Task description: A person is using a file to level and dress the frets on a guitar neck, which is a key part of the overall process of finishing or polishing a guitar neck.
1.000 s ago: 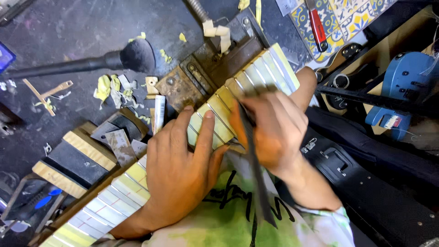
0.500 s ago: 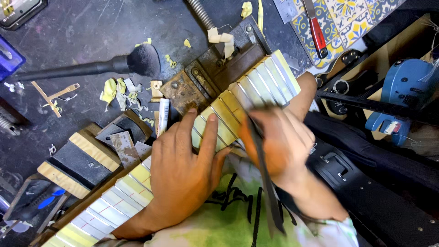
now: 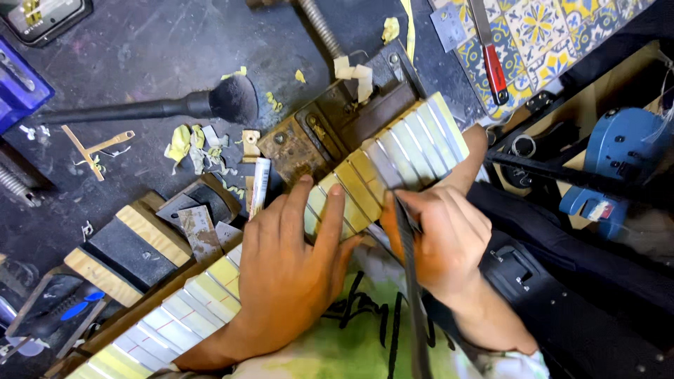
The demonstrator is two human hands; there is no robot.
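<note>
Fingers (image 3: pixel 309 210) of the left hand (image 3: pixel 288 281) lie spread and flat on the guitar neck (image 3: pixel 351 186), pressing it down without gripping anything; the neck runs diagonally under both hands, its fretboard masked with strips of yellow and pale tape between the frets. Left of these fingers, on the dark table (image 3: pixel 154 49), lie a soft black brush (image 3: pixel 217 102), scraps of torn tape (image 3: pixel 186 144), a small white tube (image 3: pixel 258 186) and two wood-edged black blocks (image 3: pixel 130 245). Just above the fingertips, a rusty metal clamp block (image 3: pixel 316 133) sits against the neck and appears to support it. Right of the left hand, the right hand (image 3: pixel 442 242) is closed around a long, narrow dark file (image 3: pixel 407 260), which rests across the fretboard close to the middle finger of the left hand. Its blurred tip suggests a stroke in progress, so the step in hand is judged to be dressing a fret, with the tape shielding the wood. The next move calls for steady downward pressure from the left hand and a level, controlled stroke kept on the fret. Further right stand a blue power tool (image 3: pixel 618 158) and, above it, a red-handled knife (image 3: pixel 491 60) on a patterned tile (image 3: pixel 547 28).
</note>
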